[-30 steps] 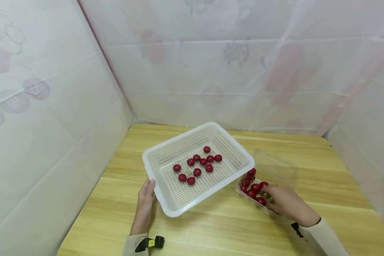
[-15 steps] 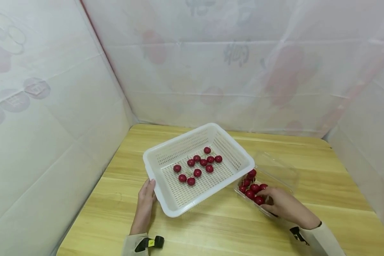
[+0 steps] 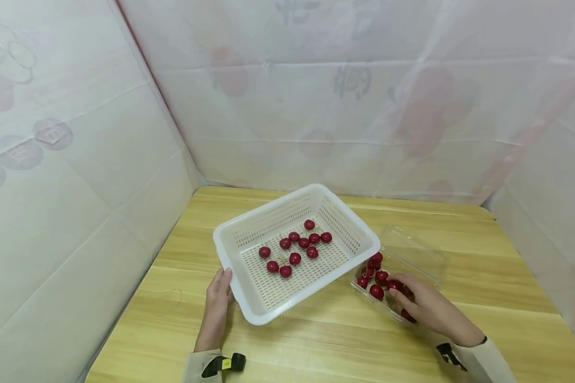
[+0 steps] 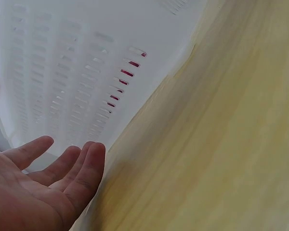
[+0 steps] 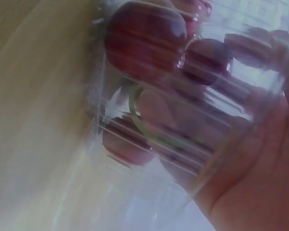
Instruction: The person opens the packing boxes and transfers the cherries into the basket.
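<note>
Head view: work judged part done, w/ approx. 11 cherries (image 3: 304, 242) in white basket (image 3: 225, 255), L hand (image 3: 217, 295) touching same, fingers relaxed, and remainder outstanding in clear box (image 3: 385, 307) on worktop (image 3: 345, 340), incl. one cherry (image 3: 395, 286) pinched by R hand (image 3: 426, 306).

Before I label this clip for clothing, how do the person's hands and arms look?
Left hand and right hand are ungloved, with pale beige sleeves. The left cuff carries a black strap with a yellow tag and black block; another black strap shows at the right cuff.
</note>
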Demonstrator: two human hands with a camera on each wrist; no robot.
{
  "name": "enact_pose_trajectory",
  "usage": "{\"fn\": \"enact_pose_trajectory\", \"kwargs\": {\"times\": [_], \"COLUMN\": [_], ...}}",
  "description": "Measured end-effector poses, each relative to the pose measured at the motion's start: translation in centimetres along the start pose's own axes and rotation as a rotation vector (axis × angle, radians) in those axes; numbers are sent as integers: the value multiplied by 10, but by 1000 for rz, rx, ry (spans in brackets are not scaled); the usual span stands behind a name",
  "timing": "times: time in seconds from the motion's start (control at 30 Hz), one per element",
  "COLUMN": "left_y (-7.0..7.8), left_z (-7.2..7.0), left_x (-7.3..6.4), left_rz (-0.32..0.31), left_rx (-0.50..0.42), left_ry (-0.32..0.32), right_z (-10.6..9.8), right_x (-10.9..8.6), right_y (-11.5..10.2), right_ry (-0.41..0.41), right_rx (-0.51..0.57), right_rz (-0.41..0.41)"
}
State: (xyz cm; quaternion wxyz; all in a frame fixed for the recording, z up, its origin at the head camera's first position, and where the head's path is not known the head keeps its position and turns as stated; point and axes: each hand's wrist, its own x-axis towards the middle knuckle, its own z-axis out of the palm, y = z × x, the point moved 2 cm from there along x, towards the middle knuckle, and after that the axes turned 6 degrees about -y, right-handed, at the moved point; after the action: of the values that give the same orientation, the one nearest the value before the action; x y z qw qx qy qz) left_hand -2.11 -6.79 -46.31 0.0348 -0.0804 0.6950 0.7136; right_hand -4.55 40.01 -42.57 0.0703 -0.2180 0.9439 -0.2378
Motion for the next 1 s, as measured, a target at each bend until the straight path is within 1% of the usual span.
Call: {"fn": "enact_pose_trajectory", "kwargs": {"times": [0.07, 0.17, 0.23, 0.37, 0.47, 0.53, 0.67, 0.73, 0.83, 0.93, 1.0], "left_y": [0, 0, 0, 0, 0, 0, 1, 1, 0, -1, -1], "left_z": [0, 0, 0, 0, 0, 0, 0, 0, 0, -1, -1], "left_x": [0, 0, 0, 0, 0, 0, 0, 0, 1, 1, 1], "left_rz": [1, 1, 2, 5, 9, 12, 12, 9, 1, 0, 4], "left_rx": [1, 4, 4, -3, -9, -13, -9, -8, -7, -10, -8], "left_ry": [2, 3, 2, -3, -5, -3, 1, 0, -3, -2, 1], "right_z": [-3, -8, -12, -22, -31, -39, -56, -64, -77, -89, -95], "right_x": [-1, -4, -6, -8, -8, -7, -5, -3, 3, 10, 17], "right_y": [0, 0, 1, 4, 5, 5, 3, 1, -5, -12, -18], "right_ry": [12, 10, 2, 30, 68, 102, 180, 219, 266, 280, 268], "right_rx": [40, 113, 142, 128, 122, 119, 67, 41, 23, 17, 8], "right_rz": [3, -7, 1, 20, 4, -25, -121, -171, -218, -240, -240]}}
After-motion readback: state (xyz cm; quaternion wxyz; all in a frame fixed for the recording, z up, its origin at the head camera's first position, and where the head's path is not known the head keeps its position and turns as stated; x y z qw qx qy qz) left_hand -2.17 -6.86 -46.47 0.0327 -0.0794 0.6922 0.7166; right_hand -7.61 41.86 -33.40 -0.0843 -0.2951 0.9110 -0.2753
